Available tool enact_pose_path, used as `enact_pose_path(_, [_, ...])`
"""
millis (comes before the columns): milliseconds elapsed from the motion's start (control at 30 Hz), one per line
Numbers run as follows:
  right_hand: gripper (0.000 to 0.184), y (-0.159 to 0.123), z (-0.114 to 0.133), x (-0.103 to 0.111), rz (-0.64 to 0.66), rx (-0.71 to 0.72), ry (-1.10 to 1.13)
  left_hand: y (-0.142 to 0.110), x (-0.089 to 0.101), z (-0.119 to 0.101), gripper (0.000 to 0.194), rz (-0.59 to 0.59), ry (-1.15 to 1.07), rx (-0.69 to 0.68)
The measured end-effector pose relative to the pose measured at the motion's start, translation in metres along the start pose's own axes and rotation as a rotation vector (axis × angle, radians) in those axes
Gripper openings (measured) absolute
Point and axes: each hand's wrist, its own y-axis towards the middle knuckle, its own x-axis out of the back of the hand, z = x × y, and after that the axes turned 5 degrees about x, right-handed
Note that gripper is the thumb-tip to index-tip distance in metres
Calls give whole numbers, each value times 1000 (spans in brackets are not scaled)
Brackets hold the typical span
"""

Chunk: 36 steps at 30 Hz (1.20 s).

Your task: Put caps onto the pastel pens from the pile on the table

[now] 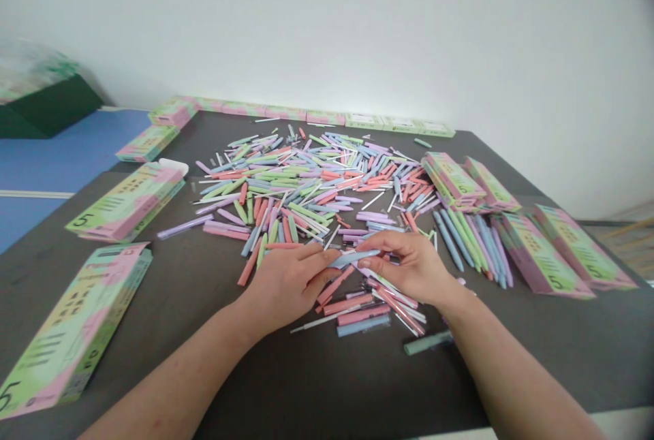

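Between my two hands, a light blue pen (354,259) is held level above the near part of a pile of pen parts. My left hand (291,283) pinches its left end, and my right hand (403,264) grips the right end between thumb and fingertips. Beneath them lie red barrels (364,315), white refills (319,321) and a blue barrel (364,325). The wide heap of pastel pen parts (306,178) spreads beyond my hands. A row of whole-looking blue, green and purple pens (473,242) lies to the right of my right hand.
Pastel printed boxes stand at the left (76,324), along the back edge (286,114) and at the right (546,256). A dark green bin (51,110) sits on a blue surface (117,128) at far left. A lone green barrel (428,342) lies near my right wrist.
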Motion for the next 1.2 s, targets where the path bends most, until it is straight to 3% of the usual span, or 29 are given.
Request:
enact_pose_path(300, [14,-1,-2,-9,-33,-132,196,1,2,1,24,3,-47,28])
enact_pose_path(433, [19,3,-8,0,-89,-171,288,2,8,5,43,7,-152,217])
enact_pose_path(600, [24,8,-13,13,-257,-170,319,3,2,13,50,-28,-293,549])
enact_pose_path(733, [24,8,-14,11,-304,-173,283,4,-3,13,39,-6,-443,630])
enact_pose_path(867, [24,5,-14,6,-298,-161,268,6,-2,11,42,20,-581,757])
enact_pose_path(1200, [21,5,-12,-4,-315,-184,335,6,-2,12,37,49,-685,774])
